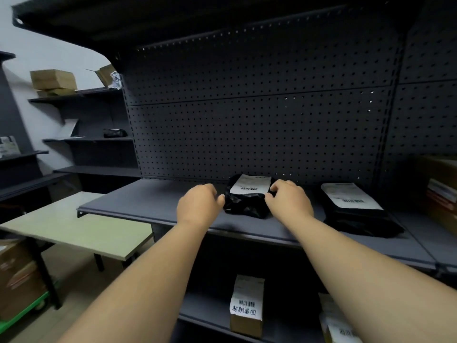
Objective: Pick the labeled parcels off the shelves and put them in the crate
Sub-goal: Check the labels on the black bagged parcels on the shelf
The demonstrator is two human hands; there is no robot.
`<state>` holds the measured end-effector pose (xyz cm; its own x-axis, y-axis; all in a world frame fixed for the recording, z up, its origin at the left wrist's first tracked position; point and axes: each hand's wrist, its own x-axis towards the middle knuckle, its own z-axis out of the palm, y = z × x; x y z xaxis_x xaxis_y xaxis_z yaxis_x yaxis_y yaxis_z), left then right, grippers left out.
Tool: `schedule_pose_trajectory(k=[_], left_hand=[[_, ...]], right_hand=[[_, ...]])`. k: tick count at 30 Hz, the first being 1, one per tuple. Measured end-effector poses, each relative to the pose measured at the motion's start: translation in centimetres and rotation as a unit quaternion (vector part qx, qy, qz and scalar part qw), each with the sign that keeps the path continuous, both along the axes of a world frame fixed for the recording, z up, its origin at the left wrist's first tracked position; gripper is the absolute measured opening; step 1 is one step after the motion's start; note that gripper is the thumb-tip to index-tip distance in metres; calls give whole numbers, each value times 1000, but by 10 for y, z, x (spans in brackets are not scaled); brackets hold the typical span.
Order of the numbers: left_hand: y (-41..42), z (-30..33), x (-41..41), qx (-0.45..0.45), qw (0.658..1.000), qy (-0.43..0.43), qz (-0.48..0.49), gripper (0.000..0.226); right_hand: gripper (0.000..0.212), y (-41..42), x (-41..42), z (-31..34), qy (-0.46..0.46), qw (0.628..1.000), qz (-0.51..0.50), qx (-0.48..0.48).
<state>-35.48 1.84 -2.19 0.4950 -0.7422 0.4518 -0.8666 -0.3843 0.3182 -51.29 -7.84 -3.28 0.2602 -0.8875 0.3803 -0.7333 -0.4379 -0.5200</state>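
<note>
A small black bag parcel [247,204] with a white barcode label lies on the grey middle shelf [138,201]. My right hand [289,198] is at its right edge, fingers curled and pinching the plastic. My left hand [200,205] is at its left edge with fingers curled; the thumb tip touches the bag, but whether it grips is hidden. A larger black parcel [356,211] with a white label lies to the right on the same shelf. On the shelf below stands a small labelled cardboard box [247,305]. No crate is in view.
A pegboard back panel [247,132] rises behind the shelf. A pale green table [74,229] stands at the left, with cardboard boxes on a green cart [22,315] beneath. More labelled parcels [338,325] lie at the lower right. Cardboard boxes [442,191] sit at the right edge.
</note>
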Motion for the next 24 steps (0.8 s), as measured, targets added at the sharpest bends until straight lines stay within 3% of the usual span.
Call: schedule_pose_trajectory(k=[8,11,13,15,17,20,24], left_hand=[[-53,-6,34,-15,982,180,-53,32],[-75,-9,47,-24,965,252,-74,39],[-91,-13,55,-11,951,296,-93,36],[-106,-17,60,2,931,350,-106,28],[-120,-18,63,7,903,416,-109,36],[-139,-23,70,18,864,489,-121,37],[-154,-30,81,32,819,555,-143,60]], right_hand=[[22,-43,25,-7,-91,989,-36,111],[11,-56,35,-8,-156,972,-55,166],[24,-65,43,-10,-222,948,-74,213],[17,-69,49,-10,-295,914,-85,264],[12,-75,54,-11,-346,884,-92,299],[24,-83,61,-14,-389,853,-98,335],[18,-89,67,-16,-426,820,-87,371]])
